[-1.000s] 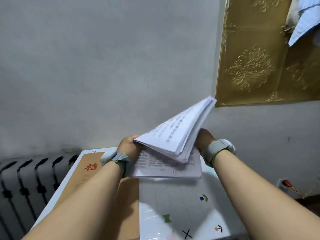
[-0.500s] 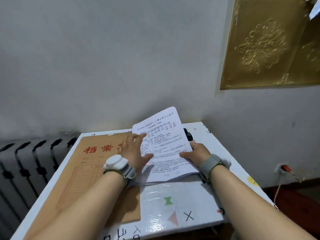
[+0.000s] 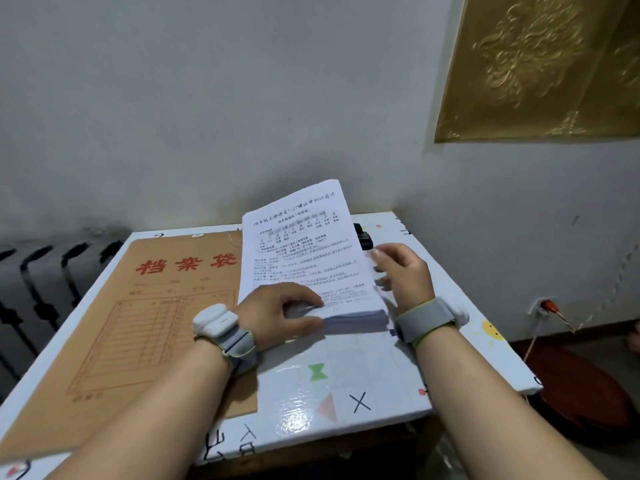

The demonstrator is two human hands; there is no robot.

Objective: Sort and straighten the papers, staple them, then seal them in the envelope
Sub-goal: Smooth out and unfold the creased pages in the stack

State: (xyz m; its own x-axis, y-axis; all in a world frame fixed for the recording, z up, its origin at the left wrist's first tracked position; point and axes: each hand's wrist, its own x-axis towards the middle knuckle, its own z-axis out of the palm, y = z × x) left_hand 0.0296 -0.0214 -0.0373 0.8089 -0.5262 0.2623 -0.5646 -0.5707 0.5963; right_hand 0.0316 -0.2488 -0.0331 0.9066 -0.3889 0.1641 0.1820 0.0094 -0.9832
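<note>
1. Since half a second ago the left hand [image 3: 277, 313] is no longer lying flat on the top sheet. Its fingers [image 3: 304, 299] are now pinching the near-left corner of the stack of papers [image 3: 304, 258], forefinger above and thumb at the edge.
2. Meanwhile the right hand [image 3: 401, 271] has slid further up the right edge. Its fingers [image 3: 381, 252] are resting loosely spread against the side and gripping nothing.
3. Most of the stack is lying on the surface [image 3: 363, 368], just right of the envelope [image 3: 156, 306], with its far end curling upward.
4. Loose sheets like these are probably going to flop and fan apart. Squeezing both long edges and tapping a short edge down looks safest.
5. Partly hidden behind the far-right corner, a black stapler [image 3: 362, 237] is sitting just beyond the right fingertips, where squaring the pile could nudge it.
6. Off the left edge, a radiator [image 3: 34, 271] is standing well clear.
</note>
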